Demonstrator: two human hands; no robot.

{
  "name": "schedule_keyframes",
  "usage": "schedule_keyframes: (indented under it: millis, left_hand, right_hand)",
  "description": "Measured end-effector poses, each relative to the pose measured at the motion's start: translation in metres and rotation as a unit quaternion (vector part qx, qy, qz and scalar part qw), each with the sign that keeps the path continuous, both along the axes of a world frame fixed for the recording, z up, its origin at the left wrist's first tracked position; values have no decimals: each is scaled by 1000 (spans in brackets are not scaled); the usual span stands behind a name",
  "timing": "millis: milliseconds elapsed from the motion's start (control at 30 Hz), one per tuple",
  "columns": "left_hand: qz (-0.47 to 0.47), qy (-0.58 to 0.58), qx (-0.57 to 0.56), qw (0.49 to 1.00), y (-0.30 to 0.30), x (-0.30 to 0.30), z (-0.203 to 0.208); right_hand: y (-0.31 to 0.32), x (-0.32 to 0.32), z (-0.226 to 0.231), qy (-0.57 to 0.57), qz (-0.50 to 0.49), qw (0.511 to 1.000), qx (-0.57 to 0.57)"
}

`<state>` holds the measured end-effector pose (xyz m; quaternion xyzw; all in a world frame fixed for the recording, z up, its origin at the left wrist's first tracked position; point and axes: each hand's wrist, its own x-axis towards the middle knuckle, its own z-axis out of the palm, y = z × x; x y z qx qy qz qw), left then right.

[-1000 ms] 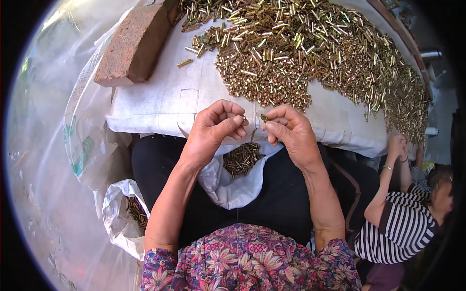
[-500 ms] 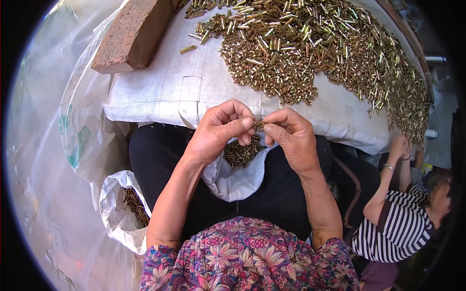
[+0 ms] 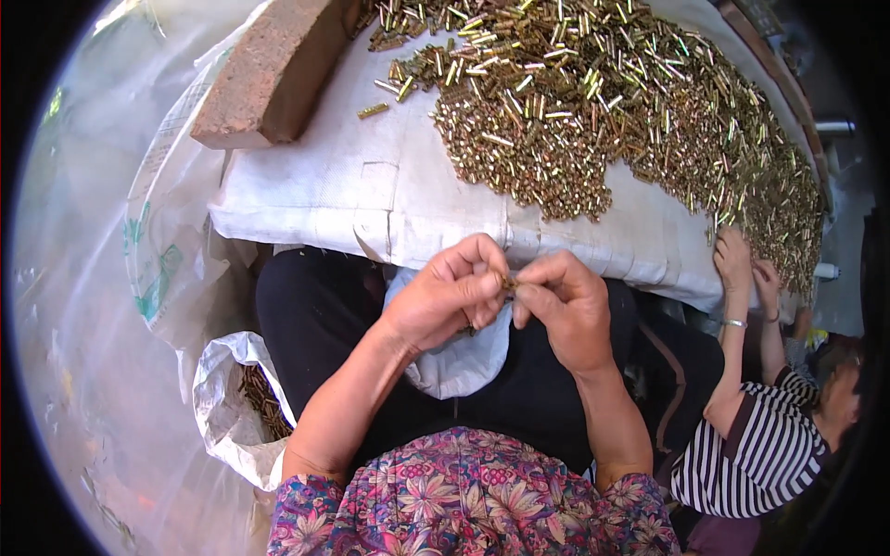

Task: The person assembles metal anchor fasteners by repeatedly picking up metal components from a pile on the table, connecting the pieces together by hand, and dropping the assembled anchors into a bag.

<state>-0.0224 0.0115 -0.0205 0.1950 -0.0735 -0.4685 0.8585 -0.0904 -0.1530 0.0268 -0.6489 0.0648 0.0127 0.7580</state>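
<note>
Over my lap, my left hand (image 3: 451, 295) and my right hand (image 3: 567, 306) meet fingertip to fingertip. Thumb and forefinger of each are pinched on a small brass-coloured metal part (image 3: 507, 283); its exact shape is mostly covered by the fingers. Below them a white bag (image 3: 464, 366) lies open between my thighs, its contents largely hidden by my left hand. Beyond, on a white woven-cloth surface (image 3: 315, 199), are a heap of small brass-coloured nut-like pieces (image 3: 528, 162) and a heap of longer metal sleeves (image 3: 640, 65).
A brick-like block (image 3: 269, 74) sits at the surface's far left. At my left stands a white bag (image 3: 218, 408) holding brown metal sleeves (image 3: 264, 398). On the right, a co-worker in a striped top (image 3: 765, 445) has a hand (image 3: 734, 259) at the heap's edge. Clear plastic sheeting (image 3: 83, 324) hangs left.
My hands sit slightly lower and to the right in the picture, still pinching at the part; the lap bag's contents are now mostly covered. The co-worker's hands have moved up toward the heap.
</note>
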Motion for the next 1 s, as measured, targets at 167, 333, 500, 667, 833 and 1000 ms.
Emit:
schedule_keyframes:
  millis: [167,333,500,667,833,1000]
  left_hand:
    - [-7,-51,-1,999,3,-2,4]
    - [-29,-46,-24,998,3,-5,3]
    - [-20,-243,243,939,25,28,27]
    - [199,-494,510,675,36,102,24]
    - [237,-636,583,447,20,147,-2]
    - [188,-658,603,411,5,164,-8]
  right_hand:
    - [-1,-8,4,-35,29,998,-49]
    - [-4,-9,4,-2,63,997,41]
    - [-21,-13,-1,49,58,997,-15]
    - [-37,12,11,-5,101,956,-275]
    - [-42,74,-4,17,20,937,-347]
    - [-38,133,-23,-202,-12,825,-527]
